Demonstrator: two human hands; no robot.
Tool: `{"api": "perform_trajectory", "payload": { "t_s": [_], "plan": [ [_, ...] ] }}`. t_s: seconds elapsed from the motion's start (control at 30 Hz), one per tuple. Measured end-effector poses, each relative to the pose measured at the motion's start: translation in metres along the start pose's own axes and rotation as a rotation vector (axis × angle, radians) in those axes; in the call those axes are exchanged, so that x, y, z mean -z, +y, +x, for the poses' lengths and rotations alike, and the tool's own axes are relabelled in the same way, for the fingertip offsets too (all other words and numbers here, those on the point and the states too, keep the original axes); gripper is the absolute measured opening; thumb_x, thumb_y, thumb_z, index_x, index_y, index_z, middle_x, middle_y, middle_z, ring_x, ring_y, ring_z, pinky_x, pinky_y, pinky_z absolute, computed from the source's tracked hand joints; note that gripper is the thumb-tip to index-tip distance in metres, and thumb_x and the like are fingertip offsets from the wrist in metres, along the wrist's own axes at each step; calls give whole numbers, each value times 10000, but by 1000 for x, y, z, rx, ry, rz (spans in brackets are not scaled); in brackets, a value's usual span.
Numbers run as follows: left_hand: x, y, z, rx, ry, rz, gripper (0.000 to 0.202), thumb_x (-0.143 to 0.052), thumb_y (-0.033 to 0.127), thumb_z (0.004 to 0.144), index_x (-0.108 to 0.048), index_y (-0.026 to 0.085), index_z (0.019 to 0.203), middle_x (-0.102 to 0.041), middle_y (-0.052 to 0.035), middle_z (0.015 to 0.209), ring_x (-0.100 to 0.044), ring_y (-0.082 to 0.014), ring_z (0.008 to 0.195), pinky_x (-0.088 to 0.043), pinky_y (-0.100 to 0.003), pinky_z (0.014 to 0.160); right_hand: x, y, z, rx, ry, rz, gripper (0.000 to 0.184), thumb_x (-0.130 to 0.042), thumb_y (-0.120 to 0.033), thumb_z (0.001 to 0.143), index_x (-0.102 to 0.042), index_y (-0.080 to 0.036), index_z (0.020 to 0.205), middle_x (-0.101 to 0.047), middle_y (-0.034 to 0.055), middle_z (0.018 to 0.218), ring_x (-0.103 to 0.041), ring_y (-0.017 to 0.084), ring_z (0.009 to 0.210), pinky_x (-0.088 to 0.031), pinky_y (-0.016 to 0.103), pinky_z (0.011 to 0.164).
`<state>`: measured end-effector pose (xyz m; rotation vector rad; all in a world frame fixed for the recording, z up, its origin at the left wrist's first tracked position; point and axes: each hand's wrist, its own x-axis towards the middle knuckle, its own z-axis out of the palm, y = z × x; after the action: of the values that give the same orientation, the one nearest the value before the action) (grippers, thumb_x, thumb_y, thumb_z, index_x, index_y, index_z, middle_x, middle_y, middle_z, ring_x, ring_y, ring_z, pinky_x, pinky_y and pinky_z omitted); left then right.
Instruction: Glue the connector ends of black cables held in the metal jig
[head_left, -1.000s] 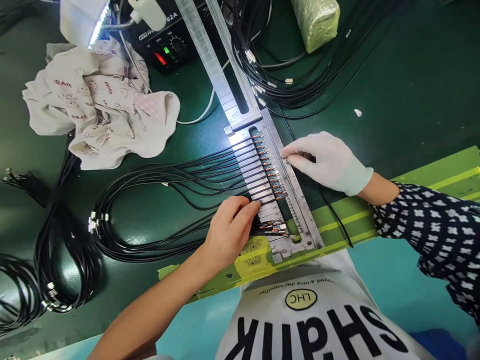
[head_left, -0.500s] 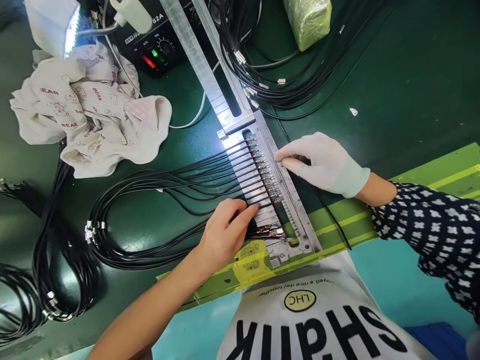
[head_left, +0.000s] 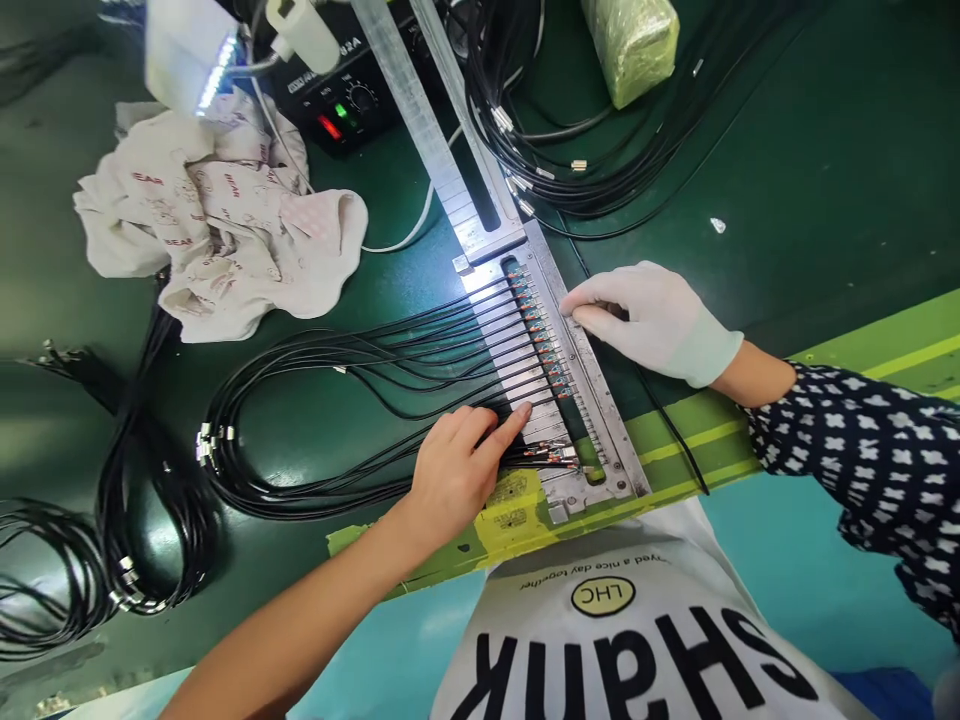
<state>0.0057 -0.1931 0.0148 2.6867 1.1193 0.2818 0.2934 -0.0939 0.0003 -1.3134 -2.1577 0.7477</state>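
Note:
A metal fixture (head_left: 501,345) with a slotted plate lies at the table's near edge. Several black cables (head_left: 442,318) run across it side by side, their stripped ends with orange and blue wires (head_left: 536,318) over the slot. Bare, my left hand (head_left: 457,465) has its fingers curled and its thumb stretched onto a black cable at the plate. Beneath it passes a bundle whose wire ends (head_left: 551,456) lie over the plate's near part. My right hand (head_left: 652,318), in a white glove, has thumb and forefinger closed at the fixture's right rail; anything between the tips is hidden.
A black control box (head_left: 337,90) with lit switches stands at the back beside a lamp (head_left: 191,55) and a crumpled printed cloth (head_left: 225,220). More cable coils (head_left: 154,500) lie at left and back right (head_left: 555,190). A wrapped green block (head_left: 634,50) sits behind.
The whole view has shifted slightly as the head moved. My left thumb now reaches out straighter over the plate. My right hand stays by the rail, its fingertips a little farther up it.

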Motion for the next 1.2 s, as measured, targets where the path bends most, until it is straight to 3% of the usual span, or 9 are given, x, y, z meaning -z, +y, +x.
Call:
{"api": "perform_trajectory", "payload": {
  "t_s": [0.17,0.33,0.43,0.57,0.67,0.8,1.07,1.2],
  "plan": [
    [9,8,-13,146,-39,-137,291,-537,183,987,-548,162,1277,-658,-73,1010,-567,-185,906,-431,-330,769,0,-4,-15,14,13,-19,241,-545,-293,977,-742,-258,1112,-780,8,1082,-699,244,966,-478,423,891],
    [25,19,-25,338,-213,-502,92,-486,182,1010,-575,192,1030,-612,-48,983,-546,-159,920,-477,-298,806,2,-7,-22,-10,-24,-9,248,-543,-303,977,-746,-266,1114,-780,1,1088,-708,246,964,-487,437,884],
    [26,19,-21,373,-150,-550,84,-481,173,1008,-562,195,999,-604,-48,981,-559,-153,928,-496,-289,814,2,-7,-20,-13,-32,-7,254,-535,-303,979,-746,-267,1116,-779,2,1101,-711,252,974,-487,446,890],
    [15,12,-7,221,34,-418,233,-487,110,986,-572,194,1186,-623,-66,1030,-594,-155,965,-524,-290,843,1,-5,-19,7,-12,-1,249,-536,-297,981,-744,-265,1113,-781,7,1089,-714,263,970,-496,457,880],
    [9,5,3,67,8,-324,423,-421,46,975,-530,192,1357,-611,-81,1033,-597,-143,922,-531,-262,780,1,-4,-19,11,3,11,237,-541,-292,981,-741,-293,1107,-781,-2,1079,-714,269,971,-505,473,880],
    [9,-3,11,-41,-59,-258,499,-383,6,954,-507,167,1411,-588,-90,1008,-583,-138,888,-536,-252,751,1,-5,-19,7,1,35,224,-549,-282,980,-740,-300,1096,-782,-11,1064,-718,261,968,-510,468,880],
    [9,-3,25,-45,-86,-275,451,-404,25,962,-521,163,1375,-581,-61,954,-573,-124,825,-521,-216,688,1,-2,-17,18,2,40,210,-554,-282,982,-742,-277,1075,-784,-9,1042,-717,248,954,-501,439,861],
    [3,0,24,8,-80,-302,368,-457,57,973,-528,136,1326,-592,-67,970,-580,-132,847,-534,-240,728,-1,-14,-21,-20,27,30,243,-598,-269,946,-711,-242,1160,-772,21,1048,-703,252,957,-502,431,855]
  ]
}}
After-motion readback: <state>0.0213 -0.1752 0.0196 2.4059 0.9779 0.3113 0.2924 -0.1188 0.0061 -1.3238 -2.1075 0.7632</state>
